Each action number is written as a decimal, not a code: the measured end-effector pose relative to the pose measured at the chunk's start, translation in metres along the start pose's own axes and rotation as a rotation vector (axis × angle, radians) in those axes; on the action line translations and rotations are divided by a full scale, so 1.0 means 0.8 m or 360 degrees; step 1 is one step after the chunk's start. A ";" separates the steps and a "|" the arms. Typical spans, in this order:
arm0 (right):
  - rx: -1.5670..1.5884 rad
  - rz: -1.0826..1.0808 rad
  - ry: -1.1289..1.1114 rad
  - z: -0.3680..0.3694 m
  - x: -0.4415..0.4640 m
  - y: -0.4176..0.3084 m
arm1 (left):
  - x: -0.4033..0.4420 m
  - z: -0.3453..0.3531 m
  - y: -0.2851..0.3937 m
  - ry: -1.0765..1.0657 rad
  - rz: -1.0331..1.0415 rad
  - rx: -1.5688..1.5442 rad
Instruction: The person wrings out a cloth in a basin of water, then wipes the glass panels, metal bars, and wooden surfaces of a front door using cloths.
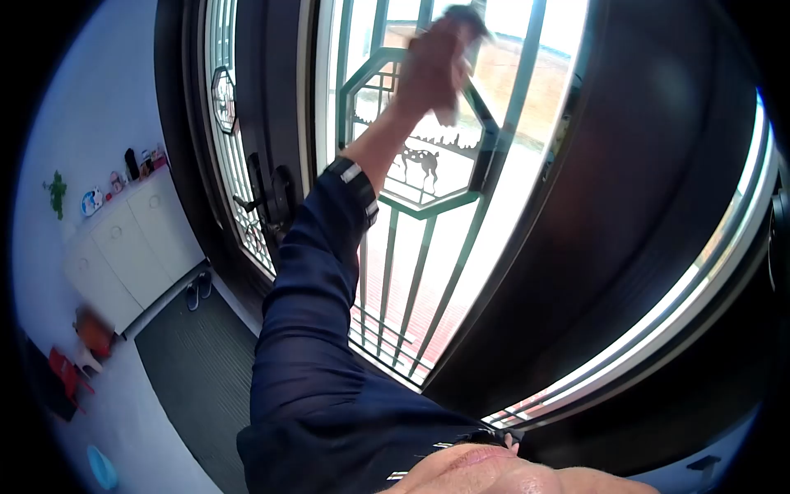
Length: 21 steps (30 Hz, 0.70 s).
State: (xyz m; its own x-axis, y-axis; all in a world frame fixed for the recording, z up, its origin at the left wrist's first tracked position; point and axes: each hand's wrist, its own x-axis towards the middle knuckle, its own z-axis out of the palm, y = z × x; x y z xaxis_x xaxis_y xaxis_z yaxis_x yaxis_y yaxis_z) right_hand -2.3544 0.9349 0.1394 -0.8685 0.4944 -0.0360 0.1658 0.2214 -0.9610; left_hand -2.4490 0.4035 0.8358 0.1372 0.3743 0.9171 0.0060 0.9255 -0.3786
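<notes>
My left hand [424, 74] is raised in front of the door's glass panel, blurred by motion, at the end of a dark blue sleeve [309, 272] with a striped cuff. What looks like a dark cloth [467, 18] shows at its fingertips; blur hides its outline. Behind the hand is an octagonal green frame [485, 165] with a spotted deer figure [421, 165] set among vertical bars. Down at the bottom edge, a small bit of what may be my right hand [511, 443] shows beside dark fabric; its fingers cannot be made out.
A dark door edge [642, 165] stands at the right. Left of the panel is another dark door leaf with a handle [267, 193]. A white cabinet [136, 243] carries small items. Shoes [198, 291] rest by a grey mat [202, 379]; a red chair [67, 377] is farther left.
</notes>
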 end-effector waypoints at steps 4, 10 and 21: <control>-0.0204 -0.0094 0.0086 0.011 -0.014 -0.013 | -0.054 -0.016 -0.134 0.0182 -0.0471 0.0444; 0.0200 0.0290 0.0064 0.033 -0.007 0.070 | -0.293 -0.066 -0.155 -0.0131 -0.0804 0.0518; -0.0009 0.0152 -0.0277 0.059 -0.040 -0.077 | -0.722 -0.162 0.017 -0.1050 -0.2329 -0.0086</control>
State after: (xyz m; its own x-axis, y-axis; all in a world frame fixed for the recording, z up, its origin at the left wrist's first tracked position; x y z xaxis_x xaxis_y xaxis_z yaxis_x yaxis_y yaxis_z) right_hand -2.3588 0.8656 0.1871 -0.9162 0.3607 -0.1745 0.2538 0.1854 -0.9493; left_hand -2.3999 0.1921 0.2845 -0.4482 -0.8168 0.3633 -0.2226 0.4956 0.8396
